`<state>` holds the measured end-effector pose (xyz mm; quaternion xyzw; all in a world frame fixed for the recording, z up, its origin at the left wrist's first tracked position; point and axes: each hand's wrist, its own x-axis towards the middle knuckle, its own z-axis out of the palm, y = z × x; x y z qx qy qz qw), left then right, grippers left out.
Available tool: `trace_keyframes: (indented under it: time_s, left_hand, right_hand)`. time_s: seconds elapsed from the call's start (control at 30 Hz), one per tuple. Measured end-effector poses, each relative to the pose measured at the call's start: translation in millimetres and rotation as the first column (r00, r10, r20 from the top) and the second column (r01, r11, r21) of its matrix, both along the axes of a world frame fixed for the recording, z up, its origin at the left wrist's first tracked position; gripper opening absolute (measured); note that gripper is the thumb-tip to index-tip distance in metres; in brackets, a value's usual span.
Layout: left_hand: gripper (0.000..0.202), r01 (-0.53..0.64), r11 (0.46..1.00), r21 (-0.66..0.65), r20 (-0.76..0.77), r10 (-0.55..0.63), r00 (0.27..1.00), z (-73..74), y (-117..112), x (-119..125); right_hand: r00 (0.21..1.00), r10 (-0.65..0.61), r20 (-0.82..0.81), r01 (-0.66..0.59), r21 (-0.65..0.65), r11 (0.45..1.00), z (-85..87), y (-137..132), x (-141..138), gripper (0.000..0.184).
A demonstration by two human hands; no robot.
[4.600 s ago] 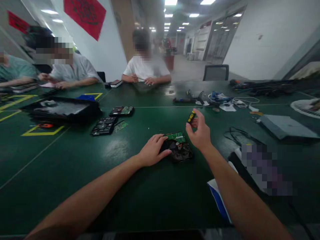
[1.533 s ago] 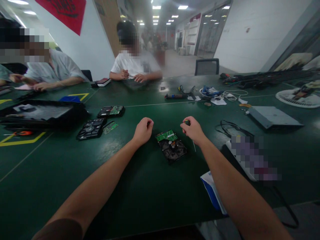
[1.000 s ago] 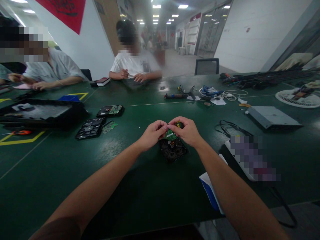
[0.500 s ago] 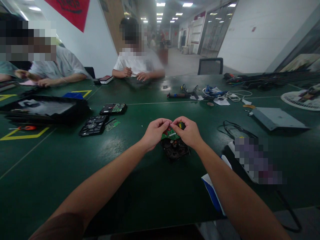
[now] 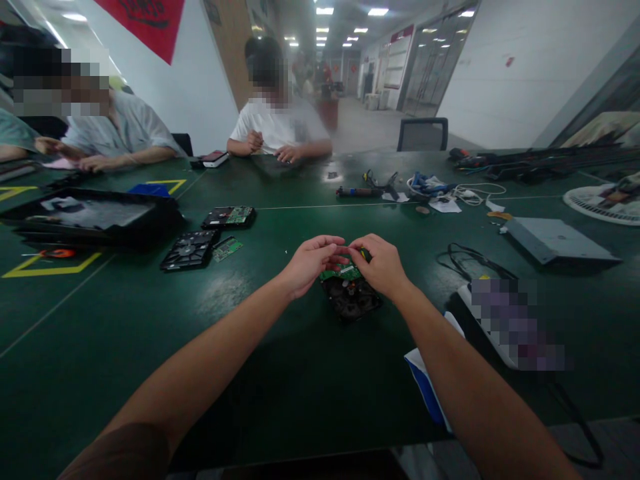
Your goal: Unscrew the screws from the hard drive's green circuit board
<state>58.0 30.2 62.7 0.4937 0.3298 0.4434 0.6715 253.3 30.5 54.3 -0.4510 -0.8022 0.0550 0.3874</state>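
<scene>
A hard drive (image 5: 351, 303) lies on the green table before me, its dark metal underside facing up. Its green circuit board (image 5: 345, 273) covers the far part, partly hidden by my hands. Over the board's left side is my left hand (image 5: 316, 265), fingers stretched out and slightly apart, holding nothing that I can see. My right hand (image 5: 383, 265) is closed at the board's right side, thumb and forefinger together near the left fingertips. A small yellow-and-black tool (image 5: 366, 255) shows within the right hand, mostly hidden by the fingers.
Left of my hands lie two more hard drives (image 5: 190, 250) and a loose circuit board (image 5: 227, 249). Farther left are a black tray (image 5: 95, 217) and an orange screwdriver (image 5: 59, 253). A power strip (image 5: 487, 327), cables and a metal box (image 5: 563, 240) lie right. Co-workers sit opposite.
My left fingers have straightened and come away from their pinch against the right fingertips. The right hand stays closed in nearly the same place. The hard drive has hardly moved.
</scene>
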Motion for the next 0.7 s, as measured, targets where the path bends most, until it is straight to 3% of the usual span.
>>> trace_keyframes:
  time_s: [0.1, 0.17, 0.27, 0.3, 0.37, 0.5, 0.7]
  left_hand:
    - [0.022, 0.031, 0.993, 0.118, -0.145, -0.014, 0.989, -3.3, 2, -1]
    - [0.024, 0.1, 0.943, 0.318, -0.361, 0.023, 0.932, -4.3, 6, -7]
    - [0.027, 0.38, 0.725, 0.574, -0.681, 0.164, 0.714, -3.5, 15, -25]
    - [0.029, 0.472, 0.659, 0.586, -0.733, 0.183, 0.655, -2.9, 18, -33]
    - [0.036, 0.569, 0.592, 0.571, -0.776, 0.163, 0.61, -2.1, 25, -46]
    - [0.054, 0.621, 0.592, 0.513, -0.804, 0.079, 0.589, -3.5, 31, -60]
    - [0.074, 0.699, 0.582, 0.417, -0.863, 0.01, 0.506, -10.6, 27, -58]
  right_hand:
    - [0.996, -0.048, 0.075, 0.049, -0.011, 0.999, -2.3, 1, 2, 0.013]
    - [0.99, -0.09, 0.109, 0.093, -0.022, 0.995, -4.8, 3, 6, 0.014]
    - [0.971, -0.161, 0.175, 0.175, -0.063, 0.983, -9.9, 8, 14, 0.016]
    - [0.962, -0.184, 0.201, 0.202, -0.077, 0.976, -11.8, 10, 17, 0.016]
    - [0.946, -0.204, 0.253, 0.237, -0.108, 0.965, -15.3, 13, 22, 0.016]
    - [0.916, -0.228, 0.329, 0.287, -0.144, 0.947, -19.7, 16, 26, 0.016]
    - [0.893, -0.248, 0.375, 0.324, -0.154, 0.933, -22.3, 16, 27, 0.015]
